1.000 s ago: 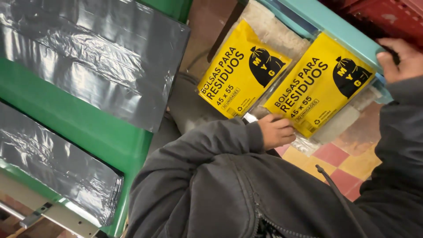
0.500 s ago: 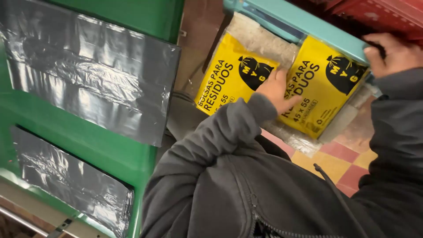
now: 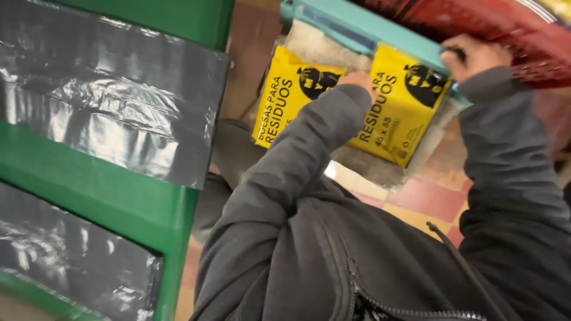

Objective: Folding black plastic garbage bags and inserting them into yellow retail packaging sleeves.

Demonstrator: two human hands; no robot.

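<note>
Head view: right hand [image 3: 476, 54] curls shut around the smooth teal plastic crate rim [image 3: 369, 32]. Just below that grip, glossy yellow plastic bag packs [image 3: 398, 119] hang flat. Left hand [image 3: 358, 79] touches them, its grip hidden.

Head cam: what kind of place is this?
Likely a shop or stockroom. Two yellow packets sit in a teal crate under a red crate, beside a green shelf unit, over a checked tile floor.

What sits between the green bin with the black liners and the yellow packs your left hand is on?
In the head view, between the green bin and the yellow packs lies a bare strip of brown surface, then lower down a grey rounded object. The left hand rests between the packs.
</note>
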